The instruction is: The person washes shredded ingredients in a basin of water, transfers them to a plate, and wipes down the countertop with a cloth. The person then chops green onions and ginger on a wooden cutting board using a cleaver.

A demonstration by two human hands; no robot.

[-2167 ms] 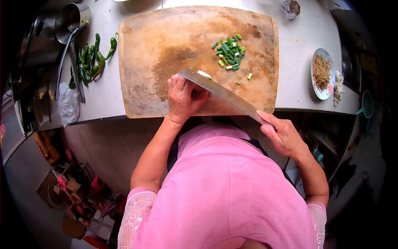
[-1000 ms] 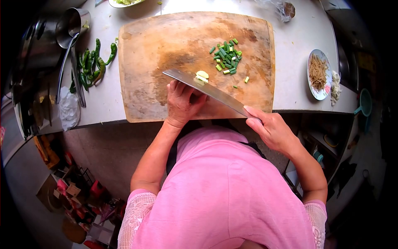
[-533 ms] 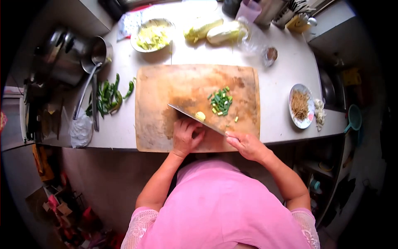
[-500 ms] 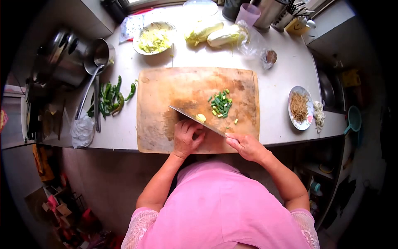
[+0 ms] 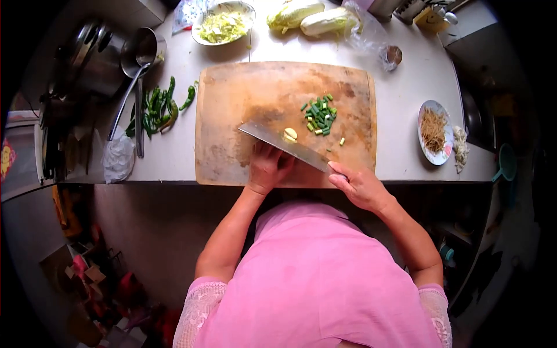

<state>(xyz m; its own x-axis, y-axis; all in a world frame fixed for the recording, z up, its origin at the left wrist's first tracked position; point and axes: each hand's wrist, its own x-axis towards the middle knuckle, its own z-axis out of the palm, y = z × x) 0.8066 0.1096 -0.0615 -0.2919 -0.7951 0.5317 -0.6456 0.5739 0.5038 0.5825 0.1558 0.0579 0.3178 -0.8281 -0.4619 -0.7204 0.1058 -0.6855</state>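
My right hand (image 5: 361,185) is closed around the handle of a kitchen cleaver (image 5: 284,145). Its blade runs slantwise over the wooden cutting board (image 5: 226,87), with the broad face tilted up. Behind the blade, on my body's side, my left hand (image 5: 268,169) is closed with curled fingers; the blade hides the fingertips and whatever they press on. Just past the blade lie a few pale yellow slices (image 5: 290,134), possibly garlic. Chopped green onion (image 5: 319,115) forms a pile farther right on the board.
Green peppers (image 5: 156,110), a ladle (image 5: 129,104) and a crumpled plastic bag (image 5: 118,159) lie left. A bowl of shredded cabbage (image 5: 223,26) and whole cabbages (image 5: 325,20) stand behind the board. On the right is a plate of brown strands (image 5: 434,130).
The camera view has tipped, so the board and counter sit higher. The cleaver blade has leaned over and shows more of its face. More of the pale slices show past it.
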